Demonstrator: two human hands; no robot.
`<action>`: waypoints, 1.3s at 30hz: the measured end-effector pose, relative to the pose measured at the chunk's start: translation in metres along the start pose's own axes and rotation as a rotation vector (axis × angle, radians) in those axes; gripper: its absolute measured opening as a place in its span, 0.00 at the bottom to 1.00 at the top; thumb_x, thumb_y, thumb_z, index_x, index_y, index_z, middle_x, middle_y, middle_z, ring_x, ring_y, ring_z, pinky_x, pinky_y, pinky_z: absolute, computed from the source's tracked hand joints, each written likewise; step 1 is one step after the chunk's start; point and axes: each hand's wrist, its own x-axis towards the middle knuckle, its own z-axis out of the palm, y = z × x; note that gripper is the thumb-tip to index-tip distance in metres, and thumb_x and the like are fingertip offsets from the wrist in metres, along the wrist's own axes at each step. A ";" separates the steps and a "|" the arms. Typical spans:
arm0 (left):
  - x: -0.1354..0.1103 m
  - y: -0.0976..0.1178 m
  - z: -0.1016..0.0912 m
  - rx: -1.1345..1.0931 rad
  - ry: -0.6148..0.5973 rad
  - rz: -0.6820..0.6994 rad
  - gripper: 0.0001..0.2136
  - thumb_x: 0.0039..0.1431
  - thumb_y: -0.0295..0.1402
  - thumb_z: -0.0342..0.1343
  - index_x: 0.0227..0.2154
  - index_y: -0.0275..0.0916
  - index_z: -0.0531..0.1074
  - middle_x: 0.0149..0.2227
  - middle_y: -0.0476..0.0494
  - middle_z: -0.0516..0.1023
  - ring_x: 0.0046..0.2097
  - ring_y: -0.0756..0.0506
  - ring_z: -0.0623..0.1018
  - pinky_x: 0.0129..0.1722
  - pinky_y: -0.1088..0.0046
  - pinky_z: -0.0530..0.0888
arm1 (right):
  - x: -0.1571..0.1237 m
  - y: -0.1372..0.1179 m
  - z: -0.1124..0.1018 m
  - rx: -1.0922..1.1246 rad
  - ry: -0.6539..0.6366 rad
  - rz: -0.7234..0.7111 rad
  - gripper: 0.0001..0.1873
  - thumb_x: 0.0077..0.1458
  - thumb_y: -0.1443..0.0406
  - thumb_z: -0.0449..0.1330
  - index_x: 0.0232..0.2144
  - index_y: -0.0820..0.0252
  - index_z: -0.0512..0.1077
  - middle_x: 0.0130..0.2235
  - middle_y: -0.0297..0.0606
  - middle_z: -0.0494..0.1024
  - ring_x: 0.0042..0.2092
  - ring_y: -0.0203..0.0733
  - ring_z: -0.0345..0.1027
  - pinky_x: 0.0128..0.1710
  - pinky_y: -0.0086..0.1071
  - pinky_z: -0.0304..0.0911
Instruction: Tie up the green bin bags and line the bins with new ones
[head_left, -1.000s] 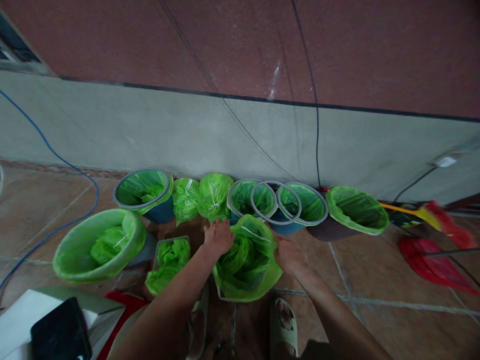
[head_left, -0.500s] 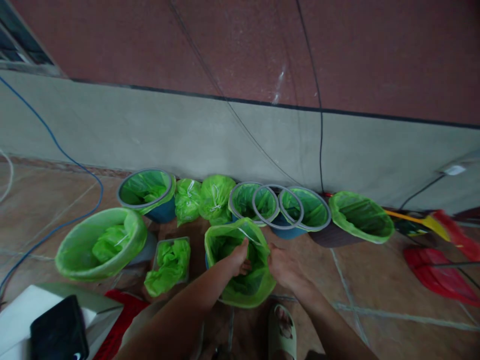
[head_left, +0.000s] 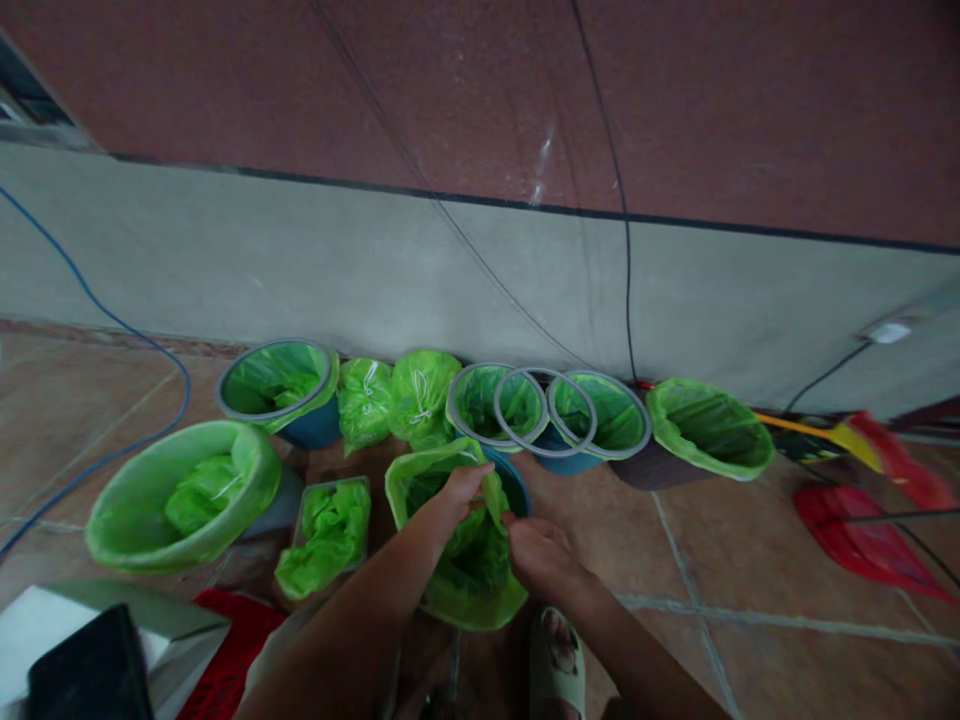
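A green bin liner (head_left: pixel 480 600) hangs in the blue trash bin (head_left: pixel 516 484) in front of me. Its far right edge is off the rim and bunched inward, so the blue rim shows there. My left hand (head_left: pixel 463 488) is closed on the gathered edge near the back. Just right of it, my right hand (head_left: pixel 541 552) pinches the same liner at the right side. Left of this bin stands a clear square container (head_left: pixel 367 520) with a crumpled green bag (head_left: pixel 334 535) in it.
Along the wall stand several green-lined bins, among them a brown bin (head_left: pixel 667 470), with tied green bags (head_left: pixel 424 395) between them. A loose grey ring (head_left: pixel 498 408) rests over two bins. At right lie a red dustpan (head_left: pixel 840 530) and cables; a phone (head_left: pixel 90 665) tops a white box (head_left: pixel 184 650).
Both hands have drawn the liner's right edge inward off the rim, baring the blue bin. My hands are now closer together. The view has shifted slightly right.
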 end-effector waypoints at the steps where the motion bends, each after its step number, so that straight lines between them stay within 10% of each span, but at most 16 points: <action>1: -0.002 0.002 -0.001 0.005 0.028 0.014 0.09 0.49 0.36 0.60 0.23 0.35 0.69 0.19 0.49 0.71 0.23 0.50 0.70 0.28 0.73 0.66 | 0.000 0.000 0.001 -0.005 -0.001 -0.007 0.18 0.56 0.71 0.48 0.42 0.66 0.75 0.36 0.49 0.81 0.41 0.52 0.75 0.35 0.33 0.63; 14: -0.018 0.018 0.005 -0.131 -0.166 0.013 0.05 0.45 0.27 0.59 0.28 0.36 0.72 0.19 0.52 0.71 0.21 0.52 0.69 0.23 0.76 0.63 | -0.006 0.004 -0.001 0.085 0.006 0.036 0.16 0.53 0.70 0.51 0.41 0.61 0.75 0.38 0.47 0.80 0.42 0.50 0.74 0.37 0.34 0.63; 20: -0.029 0.027 0.012 -0.134 -0.195 0.044 0.08 0.42 0.26 0.61 0.29 0.37 0.73 0.22 0.52 0.72 0.24 0.52 0.71 0.26 0.76 0.65 | 0.010 0.026 -0.013 0.188 0.100 0.125 0.21 0.54 0.53 0.57 0.45 0.58 0.72 0.40 0.44 0.80 0.44 0.50 0.73 0.43 0.36 0.61; 29: -0.046 0.019 0.028 0.205 -0.308 0.276 0.04 0.38 0.25 0.57 0.22 0.34 0.71 0.22 0.53 0.69 0.26 0.53 0.66 0.28 0.77 0.60 | 0.038 0.033 -0.021 0.263 0.284 0.325 0.20 0.62 0.56 0.47 0.35 0.57 0.77 0.35 0.43 0.81 0.39 0.44 0.73 0.33 0.31 0.57; 39: -0.073 0.052 0.015 0.652 -0.280 0.533 0.09 0.48 0.33 0.53 0.16 0.37 0.65 0.17 0.55 0.57 0.23 0.53 0.57 0.24 0.76 0.54 | 0.040 0.030 -0.019 0.643 0.496 0.090 0.19 0.58 0.55 0.49 0.30 0.56 0.77 0.29 0.33 0.79 0.32 0.40 0.70 0.32 0.29 0.59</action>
